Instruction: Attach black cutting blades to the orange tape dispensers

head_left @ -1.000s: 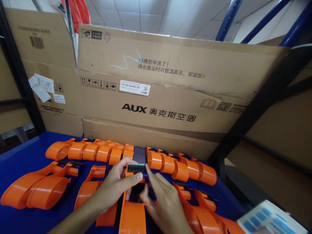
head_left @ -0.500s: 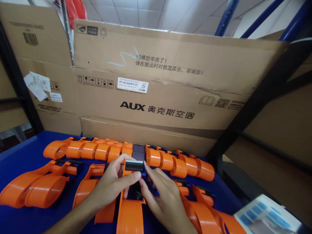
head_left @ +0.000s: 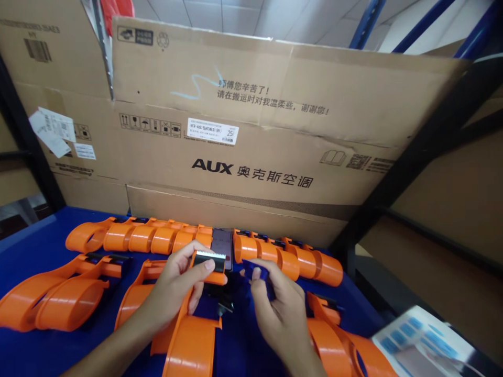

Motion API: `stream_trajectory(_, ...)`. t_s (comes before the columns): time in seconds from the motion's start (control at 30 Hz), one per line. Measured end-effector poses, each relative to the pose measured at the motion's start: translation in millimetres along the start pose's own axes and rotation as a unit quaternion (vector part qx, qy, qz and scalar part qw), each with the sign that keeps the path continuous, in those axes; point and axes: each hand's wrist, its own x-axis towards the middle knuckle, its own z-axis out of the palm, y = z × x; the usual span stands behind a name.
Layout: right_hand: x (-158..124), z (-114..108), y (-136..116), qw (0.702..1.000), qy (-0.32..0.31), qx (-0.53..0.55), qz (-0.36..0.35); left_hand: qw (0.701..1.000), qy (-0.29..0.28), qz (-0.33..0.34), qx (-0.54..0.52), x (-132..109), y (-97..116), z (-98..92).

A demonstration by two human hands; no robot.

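Note:
My left hand (head_left: 178, 288) grips the front end of an orange tape dispenser (head_left: 194, 335), thumb just below its black toothed cutter (head_left: 210, 257). A short way to the right, my right hand (head_left: 275, 309) pinches a small dark blue piece (head_left: 254, 268) between thumb and fingertips, clear of the dispenser. A dark phone (head_left: 222, 243) stands just behind the cutter, between orange dispensers.
Several orange dispensers lie in a row (head_left: 157, 238) at the back and in groups at left (head_left: 51, 298) and right (head_left: 338, 345) on the blue table (head_left: 31, 246). Large cardboard boxes (head_left: 251, 131) wall the far side. A sheet of blue labels (head_left: 416, 340) lies at lower right.
My right hand has come away from the cutter to the right, now pinching a small blue piece. My left hand has swung the dispenser's front end a little to the left.

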Motion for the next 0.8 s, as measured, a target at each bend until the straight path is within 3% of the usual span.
stream_trajectory(0.3,-14,23,26,0.973,-0.164,-0.159,0.031,0.999,0.049,0.006,-0.006,1,9,0.6)
stream_trajectory(0.43,-20,28,33,0.973,-0.169,-0.156,0.031,0.998,0.066,0.001,0.001,4,8,-1.1)
stream_trajectory(0.63,-12,25,28,0.974,-0.167,-0.146,0.037,0.999,0.045,-0.006,0.013,6,2,-1.8)
stream_trajectory(0.8,-5,16,9,0.995,-0.093,-0.030,-0.018,0.999,0.022,0.001,0.026,4,-5,0.4)
